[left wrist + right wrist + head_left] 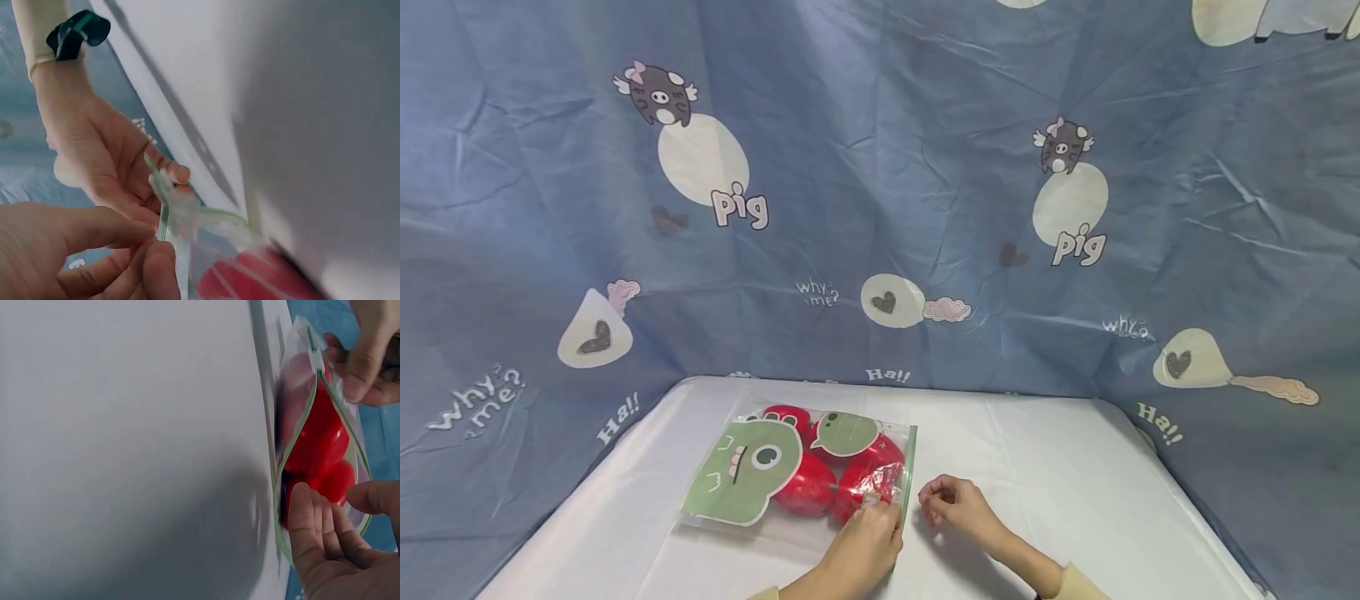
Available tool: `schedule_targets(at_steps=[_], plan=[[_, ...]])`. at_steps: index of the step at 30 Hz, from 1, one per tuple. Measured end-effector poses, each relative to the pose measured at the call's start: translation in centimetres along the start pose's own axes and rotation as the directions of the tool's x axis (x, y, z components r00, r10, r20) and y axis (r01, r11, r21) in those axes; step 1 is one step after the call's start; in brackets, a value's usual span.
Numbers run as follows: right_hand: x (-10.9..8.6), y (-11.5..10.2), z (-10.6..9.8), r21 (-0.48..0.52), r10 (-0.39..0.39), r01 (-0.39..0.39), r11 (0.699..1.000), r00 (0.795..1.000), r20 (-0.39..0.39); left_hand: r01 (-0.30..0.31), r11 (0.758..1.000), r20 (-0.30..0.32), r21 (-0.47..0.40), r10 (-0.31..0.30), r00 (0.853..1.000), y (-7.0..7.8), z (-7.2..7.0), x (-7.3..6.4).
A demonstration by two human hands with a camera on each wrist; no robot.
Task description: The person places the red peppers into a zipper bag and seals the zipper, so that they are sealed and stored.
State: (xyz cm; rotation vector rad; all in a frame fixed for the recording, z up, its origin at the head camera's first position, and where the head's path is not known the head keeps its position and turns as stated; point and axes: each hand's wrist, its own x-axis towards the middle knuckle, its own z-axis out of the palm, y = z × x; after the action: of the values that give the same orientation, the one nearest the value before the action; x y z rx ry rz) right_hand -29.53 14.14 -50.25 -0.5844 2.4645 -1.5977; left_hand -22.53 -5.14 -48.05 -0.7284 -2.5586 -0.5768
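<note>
A clear zip bag [741,508] with a green one-eyed monster print lies on the white table, holding several glossy red fruit-like things [805,487]. My left hand [867,537] pinches the bag's near corner at the green zip edge [164,222]. Close to those fingers, a pale slider [317,361] sits on the zip. In the right wrist view the bag's mouth gapes, with red surfaces showing inside. My right hand [966,510] is just right of the mouth, fingers loosely bent and thumb apart, holding nothing. Whether its fingertips touch the bag, I cannot tell.
White cloth covers the table [1075,467]. Behind and beside it hangs a blue curtain [820,217] printed with pigs and words. A dark strap [78,32] is around the right wrist.
</note>
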Motion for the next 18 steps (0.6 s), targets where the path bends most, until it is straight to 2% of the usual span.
schedule_targets(at_steps=[6,9,11,14,18], plan=[[-1.0,-0.4,0.5,-0.011,0.001,0.0,1.0,0.999,0.05,-0.042,0.998,0.138,0.052,0.034,0.99,0.0,-0.8,-1.6],[-1.5,-0.7,0.7,-0.01,0.022,-0.021,1.0,0.996,0.082,-0.08,0.992,0.175,0.101,0.061,0.983,0.0,-0.8,-2.2],[-1.8,-0.9,0.9,-0.006,0.042,-0.042,0.999,0.994,0.101,-0.108,0.986,0.173,0.129,0.085,0.981,0.0,-0.7,-2.5],[-2.2,-1.3,1.2,0.001,0.063,-0.063,0.998,0.991,0.118,-0.156,0.97,0.137,0.188,0.132,0.982,0.0,-0.5,-2.8],[-2.6,-1.6,1.7,0.017,0.074,-0.077,0.997,0.988,0.134,-0.183,0.954,0.1,0.236,0.164,0.981,-0.1,-0.4,-3.0]])
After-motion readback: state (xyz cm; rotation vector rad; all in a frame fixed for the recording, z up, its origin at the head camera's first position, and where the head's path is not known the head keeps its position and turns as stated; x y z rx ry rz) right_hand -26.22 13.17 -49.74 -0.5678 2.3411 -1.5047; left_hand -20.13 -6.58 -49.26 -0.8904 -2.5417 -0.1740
